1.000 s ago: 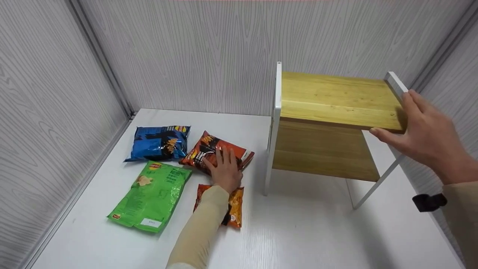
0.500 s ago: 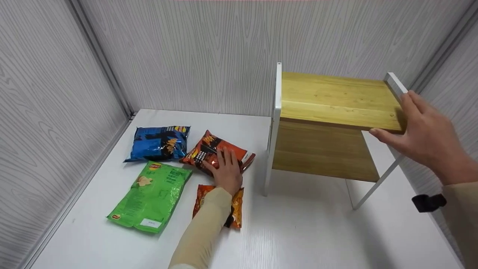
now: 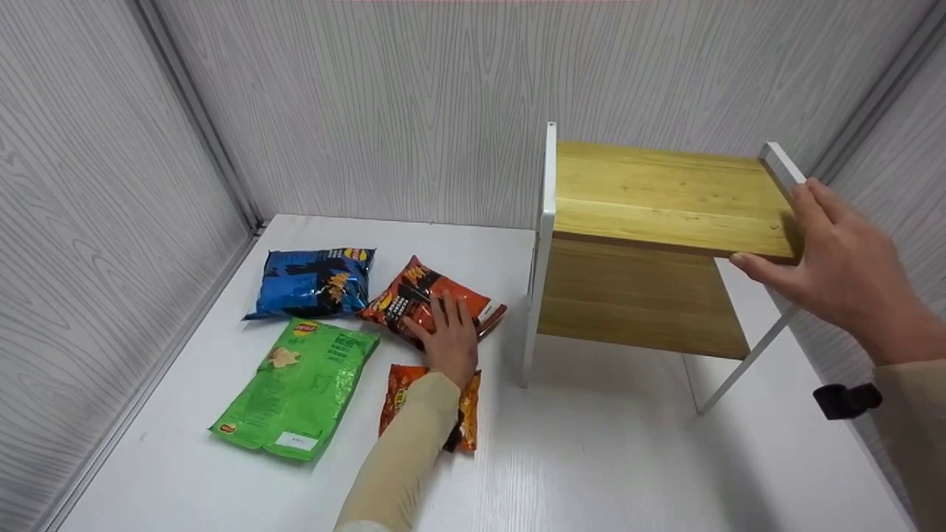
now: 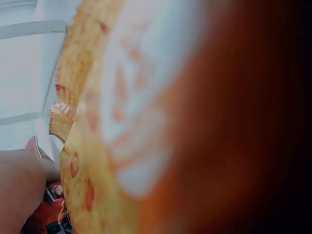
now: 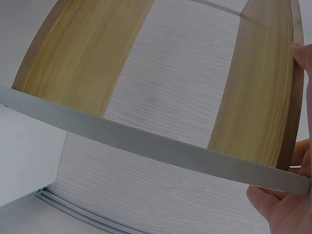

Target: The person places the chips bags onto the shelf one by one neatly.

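My left hand (image 3: pixel 452 341) rests with spread, nearly straight fingers on a red and black bag of chips (image 3: pixel 414 284). Under that wrist lies a small orange snack bag (image 3: pixel 467 414), partly hidden by the sleeve; blurred, the orange snack bag (image 4: pixel 80 97) fills much of the left wrist view. My right hand (image 3: pixel 850 255) grips the front right corner of a two-tier wooden shelf (image 3: pixel 665 192) with a white frame, thumb at the board's front edge and fingers over the side rail. In the right wrist view its fingers lie around the grey-white bar of the shelf (image 5: pixel 146 148).
Left of the red bag lies a blue bag of chips (image 3: pixel 310 284), with a flat green chip bag (image 3: pixel 303 388) in front of it. All lie on a white table (image 3: pixel 562 473). Grey wood-grain walls (image 3: pixel 414 111) enclose the back and both sides.
The red bag and my left hand on it have shifted very slightly to the right. My right hand and the shelf have stayed put.
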A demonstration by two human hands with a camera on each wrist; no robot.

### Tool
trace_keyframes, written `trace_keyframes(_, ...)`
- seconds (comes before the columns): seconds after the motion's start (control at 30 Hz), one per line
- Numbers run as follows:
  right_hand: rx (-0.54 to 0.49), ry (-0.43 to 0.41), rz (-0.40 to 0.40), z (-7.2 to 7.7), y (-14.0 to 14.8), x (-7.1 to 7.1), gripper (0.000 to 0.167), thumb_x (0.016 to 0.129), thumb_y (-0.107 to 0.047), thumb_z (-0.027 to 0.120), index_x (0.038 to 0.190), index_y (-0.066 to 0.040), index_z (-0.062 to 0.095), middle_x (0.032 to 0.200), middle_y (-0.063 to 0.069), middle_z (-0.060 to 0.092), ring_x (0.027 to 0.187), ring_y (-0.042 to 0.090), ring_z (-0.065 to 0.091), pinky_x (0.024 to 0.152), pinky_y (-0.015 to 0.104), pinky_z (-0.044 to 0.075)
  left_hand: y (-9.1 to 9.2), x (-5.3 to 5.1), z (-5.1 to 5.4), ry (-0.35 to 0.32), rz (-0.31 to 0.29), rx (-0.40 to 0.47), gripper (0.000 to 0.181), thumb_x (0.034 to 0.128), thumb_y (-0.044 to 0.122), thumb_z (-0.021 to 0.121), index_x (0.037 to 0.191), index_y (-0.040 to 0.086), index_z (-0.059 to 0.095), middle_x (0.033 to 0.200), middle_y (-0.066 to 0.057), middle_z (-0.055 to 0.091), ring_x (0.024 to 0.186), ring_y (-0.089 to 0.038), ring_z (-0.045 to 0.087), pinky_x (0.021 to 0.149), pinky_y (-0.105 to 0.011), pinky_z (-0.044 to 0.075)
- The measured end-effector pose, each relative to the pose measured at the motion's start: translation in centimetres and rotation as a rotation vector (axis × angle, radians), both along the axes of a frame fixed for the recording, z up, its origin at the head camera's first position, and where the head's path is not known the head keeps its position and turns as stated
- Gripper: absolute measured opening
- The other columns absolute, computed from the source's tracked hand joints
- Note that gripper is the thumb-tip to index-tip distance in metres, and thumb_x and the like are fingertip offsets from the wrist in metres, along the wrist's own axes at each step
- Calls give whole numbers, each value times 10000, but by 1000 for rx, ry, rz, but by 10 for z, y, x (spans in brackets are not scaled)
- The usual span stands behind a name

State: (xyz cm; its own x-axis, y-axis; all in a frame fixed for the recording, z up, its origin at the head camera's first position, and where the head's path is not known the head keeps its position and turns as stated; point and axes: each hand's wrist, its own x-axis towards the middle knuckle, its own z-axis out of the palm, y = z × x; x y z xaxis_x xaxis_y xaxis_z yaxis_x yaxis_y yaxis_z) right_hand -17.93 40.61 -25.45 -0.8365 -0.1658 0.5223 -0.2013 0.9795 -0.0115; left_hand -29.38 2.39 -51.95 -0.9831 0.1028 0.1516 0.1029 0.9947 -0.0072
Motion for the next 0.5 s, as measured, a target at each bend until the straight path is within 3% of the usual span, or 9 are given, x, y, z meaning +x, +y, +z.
trace_keyframes(0.27,19,16,-5,3,-2,6,812,802,-509,754,1320,36,446,1066,188,479,733,295,423,536,350,272,-6,3,21,-70,-75,249,728,967,121,608,1579,68,215,1658,-154,168,1542,-369,102,1103,-793,98)
trace_keyframes(0.5,31,18,-13,5,-6,13,818,808,-522,747,1327,34,445,1002,169,457,713,275,412,532,326,257,-16,7,45,-161,-118,448,625,1019,87,497,1578,78,219,1654,-114,213,1545,-314,134,1143,-747,101)
